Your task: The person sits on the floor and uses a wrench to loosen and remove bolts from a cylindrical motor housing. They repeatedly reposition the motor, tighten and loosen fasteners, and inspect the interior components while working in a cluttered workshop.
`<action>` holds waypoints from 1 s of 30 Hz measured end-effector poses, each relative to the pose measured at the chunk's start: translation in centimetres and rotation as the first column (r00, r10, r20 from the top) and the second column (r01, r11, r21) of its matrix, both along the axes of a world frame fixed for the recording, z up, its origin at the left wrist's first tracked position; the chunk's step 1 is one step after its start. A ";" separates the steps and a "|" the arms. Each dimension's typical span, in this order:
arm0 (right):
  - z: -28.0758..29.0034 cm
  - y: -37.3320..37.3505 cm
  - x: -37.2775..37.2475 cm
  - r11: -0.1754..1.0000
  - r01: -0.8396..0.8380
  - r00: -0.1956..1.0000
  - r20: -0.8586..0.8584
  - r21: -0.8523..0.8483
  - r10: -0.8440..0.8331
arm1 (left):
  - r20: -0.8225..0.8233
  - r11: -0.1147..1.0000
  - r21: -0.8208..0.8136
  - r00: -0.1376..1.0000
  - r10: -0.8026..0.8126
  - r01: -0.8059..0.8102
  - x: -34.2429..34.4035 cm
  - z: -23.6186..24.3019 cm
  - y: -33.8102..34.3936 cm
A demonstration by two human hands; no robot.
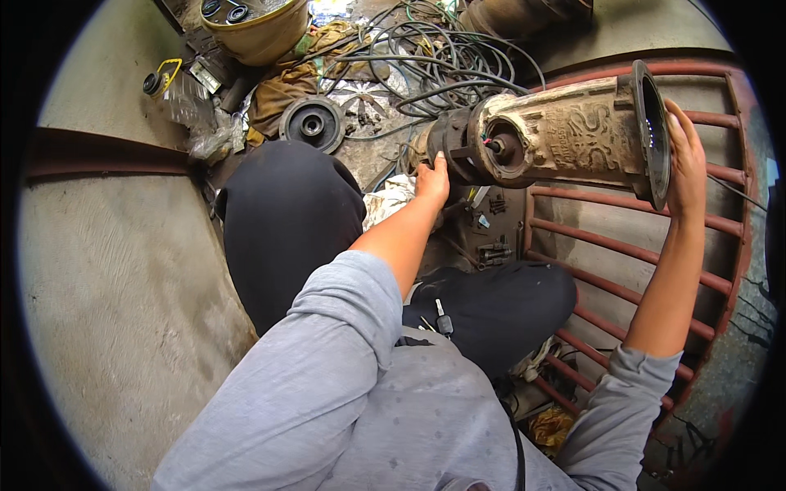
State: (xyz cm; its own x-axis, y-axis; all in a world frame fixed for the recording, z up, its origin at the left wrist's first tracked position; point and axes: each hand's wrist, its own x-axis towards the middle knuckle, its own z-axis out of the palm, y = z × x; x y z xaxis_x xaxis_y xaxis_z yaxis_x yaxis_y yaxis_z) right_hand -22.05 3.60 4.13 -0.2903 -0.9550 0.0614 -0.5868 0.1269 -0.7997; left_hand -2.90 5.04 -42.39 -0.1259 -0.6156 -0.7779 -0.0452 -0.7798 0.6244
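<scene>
Grey-sleeved arms extend, both hands [432, 182] [686, 155] bracing the pump housing's [573, 135] ends.

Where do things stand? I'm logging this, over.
Left hand on the motor housing's dark end. Right hand grips its round flange. Cables tangled behind, not blocking.
</scene>
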 end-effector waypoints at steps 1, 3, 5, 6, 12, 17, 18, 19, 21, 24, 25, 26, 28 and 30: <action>-0.2 -1.0 0.4 0.996 0.067 0.998 -0.021 0.052 -0.066 | -0.012 1.000 -0.002 0.999 0.029 -0.029 -0.3 -0.5 -0.1; -0.5 -2.5 1.1 0.989 -0.018 1.000 0.021 0.145 0.015 | -0.079 0.994 0.094 0.994 0.069 -0.062 -0.6 -0.5 -0.4; -0.2 -3.2 1.4 0.966 0.048 0.997 0.044 0.255 -0.061 | -0.057 0.989 0.039 0.988 0.145 -0.143 -0.4 0.7 -0.5; -0.1 -3.4 1.4 0.976 -0.037 0.990 0.138 0.213 0.007 | -0.092 0.985 -0.037 0.982 0.167 -0.171 -0.3 1.7 -0.3; 0.8 -4.7 1.3 0.965 -0.228 0.965 0.159 0.132 0.207 | 0.320 0.922 -0.386 0.936 0.145 -0.011 0.9 7.9 2.1; 0.6 -6.0 0.5 0.931 -0.335 0.894 0.361 0.142 0.267 | 0.081 0.920 -0.392 0.995 0.051 -0.015 1.9 9.1 2.6; 0.5 -6.1 0.3 0.934 -0.339 0.908 0.300 0.112 0.294 | 0.003 0.925 -0.379 0.999 0.033 -0.030 2.1 9.0 2.6; 0.3 -6.1 0.1 0.937 -0.331 0.918 0.270 0.113 0.292 | -0.080 0.946 -0.322 0.997 0.005 -0.031 2.1 9.0 2.7; -0.1 -5.9 -0.4 0.943 -0.319 0.909 0.311 0.095 0.276 | 0.252 0.768 -0.632 0.965 0.077 0.103 2.1 8.8 2.6; -0.8 -5.5 -0.6 0.950 -0.306 0.859 0.448 0.065 0.246 | 0.208 0.749 -0.658 0.975 0.075 0.083 2.2 8.5 2.3; -0.9 -5.3 -0.6 0.946 -0.321 0.828 0.499 0.049 0.255 | 0.223 0.738 -0.667 0.972 0.068 0.102 2.3 8.3 2.1; -1.1 -5.3 -0.5 0.947 -0.318 0.830 0.497 0.051 0.252 | 0.259 0.728 -0.672 0.964 0.058 0.137 2.4 8.3 1.9; -1.3 -5.1 -0.3 0.947 -0.319 0.795 0.555 0.038 0.246 | 0.271 0.755 -0.636 0.962 0.023 0.161 2.7 8.2 1.2; -1.3 -5.1 -0.2 0.960 -0.278 0.835 0.504 0.038 0.222 | 0.295 0.725 -0.660 0.955 0.010 0.196 2.9 8.2 0.3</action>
